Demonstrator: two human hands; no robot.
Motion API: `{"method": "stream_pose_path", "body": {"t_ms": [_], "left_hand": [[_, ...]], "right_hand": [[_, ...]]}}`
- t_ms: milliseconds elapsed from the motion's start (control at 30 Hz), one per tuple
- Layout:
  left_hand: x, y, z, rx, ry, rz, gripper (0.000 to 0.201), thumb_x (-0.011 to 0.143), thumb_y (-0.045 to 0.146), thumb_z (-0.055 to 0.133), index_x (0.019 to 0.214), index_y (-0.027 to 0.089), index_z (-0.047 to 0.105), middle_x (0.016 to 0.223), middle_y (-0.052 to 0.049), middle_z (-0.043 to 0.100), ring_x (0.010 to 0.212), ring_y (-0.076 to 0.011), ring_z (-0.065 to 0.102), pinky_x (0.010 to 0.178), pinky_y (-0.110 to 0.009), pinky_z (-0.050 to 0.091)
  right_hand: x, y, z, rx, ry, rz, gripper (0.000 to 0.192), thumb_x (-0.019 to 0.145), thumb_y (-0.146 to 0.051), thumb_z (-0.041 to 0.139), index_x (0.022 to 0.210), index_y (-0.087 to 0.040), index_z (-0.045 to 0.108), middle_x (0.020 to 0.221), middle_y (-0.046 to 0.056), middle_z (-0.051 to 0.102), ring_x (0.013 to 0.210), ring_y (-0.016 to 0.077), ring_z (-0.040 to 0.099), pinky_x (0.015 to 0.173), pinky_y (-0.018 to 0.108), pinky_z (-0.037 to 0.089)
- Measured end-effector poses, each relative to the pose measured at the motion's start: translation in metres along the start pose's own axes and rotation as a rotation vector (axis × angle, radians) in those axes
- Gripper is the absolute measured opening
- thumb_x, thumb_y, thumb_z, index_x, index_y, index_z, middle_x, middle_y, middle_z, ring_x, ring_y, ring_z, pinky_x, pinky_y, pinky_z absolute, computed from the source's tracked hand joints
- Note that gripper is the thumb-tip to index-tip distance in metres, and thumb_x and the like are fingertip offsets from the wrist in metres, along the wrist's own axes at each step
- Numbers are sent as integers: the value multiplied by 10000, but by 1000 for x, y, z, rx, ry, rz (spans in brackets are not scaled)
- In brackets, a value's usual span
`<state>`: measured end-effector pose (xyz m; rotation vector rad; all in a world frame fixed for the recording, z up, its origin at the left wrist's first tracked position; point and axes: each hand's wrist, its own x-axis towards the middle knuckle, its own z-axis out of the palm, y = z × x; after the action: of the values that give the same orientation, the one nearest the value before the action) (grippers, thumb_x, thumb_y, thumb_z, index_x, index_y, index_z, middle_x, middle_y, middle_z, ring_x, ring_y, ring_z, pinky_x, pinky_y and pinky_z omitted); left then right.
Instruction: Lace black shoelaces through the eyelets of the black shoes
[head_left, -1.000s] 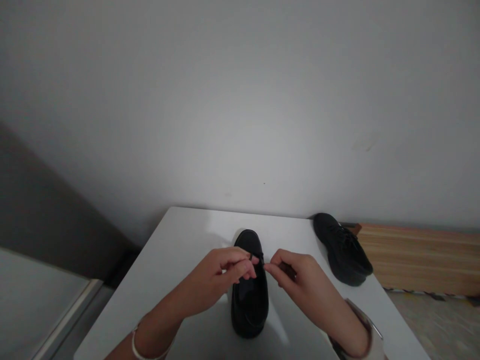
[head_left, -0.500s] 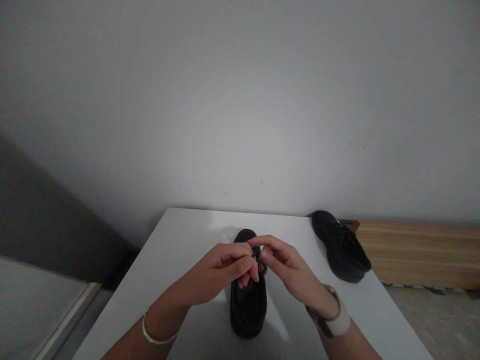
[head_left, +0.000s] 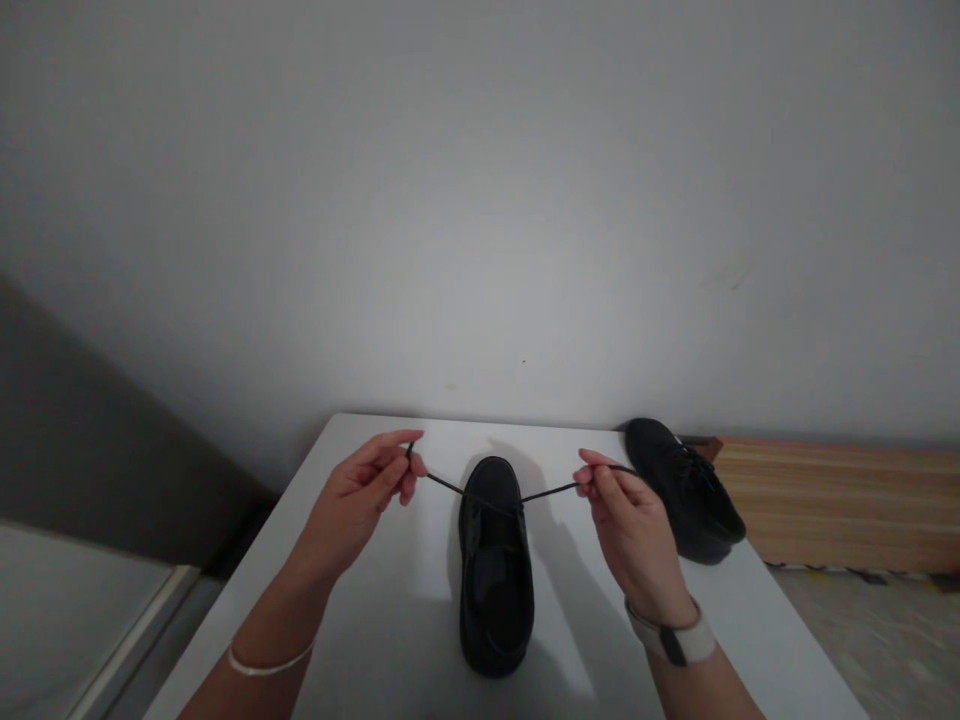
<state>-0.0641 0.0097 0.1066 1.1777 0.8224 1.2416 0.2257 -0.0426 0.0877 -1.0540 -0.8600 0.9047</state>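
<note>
— Head view, starting from the near shoe (head_left: 495,565): upright in the middle of the white table (head_left: 360,600), toe toward the wall. What differs from half a second back?

— Hands no longer bunched together over the tongue. Now drawn wide apart, one to each side of the shoe.

— And the grip?

— Left hand (head_left: 360,500), out to the shoe's left, pinched shut on one end of the black lace (head_left: 450,486). Right hand (head_left: 626,515), out to the shoe's right, pinched on the other end. Lace taut between them, dipping to the eyelets near the shoe's front.

— Meaning for the work?

— Probably a crossing or first knot being cinched down; slack gone, both ends level. No bow visible above the shoe yet, so likely early in the tying. Hard to tell whether a knot sits at the dip: too dark against the shoe.

— Anything else around the shoe?

— Second black shoe (head_left: 686,490) to its right, at the table's far corner, just behind the right hand. Wooden board (head_left: 840,505) further right, past the table edge. Bracelet on the left wrist, watch (head_left: 675,640) on the right.
</note>
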Motion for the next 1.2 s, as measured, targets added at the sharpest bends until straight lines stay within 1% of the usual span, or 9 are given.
{"method": "stream_pose_path", "body": {"t_ms": [100, 200, 367, 467, 600, 767, 967, 1100, 1200], "left_hand": [[2, -16, -18, -168, 133, -68, 457, 783, 285, 833, 1212, 213, 693, 806, -21, 732, 708, -98, 608, 676, -167, 505], [4, -31, -31, -359, 228, -140, 477, 723, 206, 878, 1167, 147, 714, 801, -27, 733, 793, -109, 657, 778, -178, 555], [2, -51, -47, -491, 303, -181, 341, 773, 97, 796, 1102, 146, 721, 820, -17, 750, 831, -128, 707, 824, -231, 603], [1, -56, -51, -508, 326, -191, 261, 799, 68, 742, 1052, 130, 725, 808, -23, 756, 826, -138, 721, 864, -256, 609], [2, -57, -51, -479, 309, -191, 194, 789, 112, 754, 980, 110, 722, 730, -10, 705, 754, -134, 703, 891, -271, 597], [1, -57, -46, -292, 240, -164, 287, 758, 279, 830, 983, 140, 719, 656, 20, 632, 656, -125, 628, 731, -257, 564], [-8, -57, -37, 75, 92, -154, 331, 813, 355, 780, 1069, 154, 724, 622, 20, 647, 639, -139, 576, 683, -250, 453], [-14, -55, -35, 252, -20, -172, 336, 805, 331, 766, 1102, 186, 702, 721, -11, 733, 746, -190, 636, 748, -288, 459], [-19, -51, -36, 544, -111, -136, 304, 868, 362, 686, 1141, 226, 677, 828, -35, 776, 845, -223, 660, 717, -285, 461]], "right_hand": [[3, 7, -11, 137, 72, 20, 344, 787, -512, 779, 985, -238, 715, 735, -14, 607, 770, 167, 592, 795, 350, 509], [3, 9, -14, 208, 37, 81, 315, 824, -515, 743, 984, -260, 649, 631, -69, 447, 617, 131, 502, 666, 301, 501], [4, 10, -19, 131, 35, 25, 307, 830, -507, 732, 848, -238, 584, 624, -87, 302, 512, 91, 280, 481, 213, 329], [6, 14, -27, 32, 31, -2, 312, 844, -521, 709, 802, -232, 600, 583, -90, 310, 497, 90, 268, 470, 219, 292], [4, 20, -37, -208, -35, -13, 306, 840, -511, 714, 818, -205, 711, 543, -45, 470, 517, 119, 404, 495, 258, 343], [1, 23, -34, -476, -227, -32, 235, 797, -445, 763, 828, -216, 805, 651, 21, 636, 637, 176, 561, 598, 304, 451], [-2, 37, -31, -785, -471, -115, 303, 921, -460, 631, 932, -211, 803, 747, 43, 631, 660, 176, 564, 586, 294, 444], [-5, 37, -29, -889, -551, -126, 291, 964, -408, 580, 952, -205, 788, 789, 48, 632, 694, 179, 582, 642, 303, 471], [-6, 29, -25, -939, -599, -156, 261, 978, -348, 565, 951, -201, 779, 813, 53, 640, 724, 185, 605, 668, 304, 485]]}}
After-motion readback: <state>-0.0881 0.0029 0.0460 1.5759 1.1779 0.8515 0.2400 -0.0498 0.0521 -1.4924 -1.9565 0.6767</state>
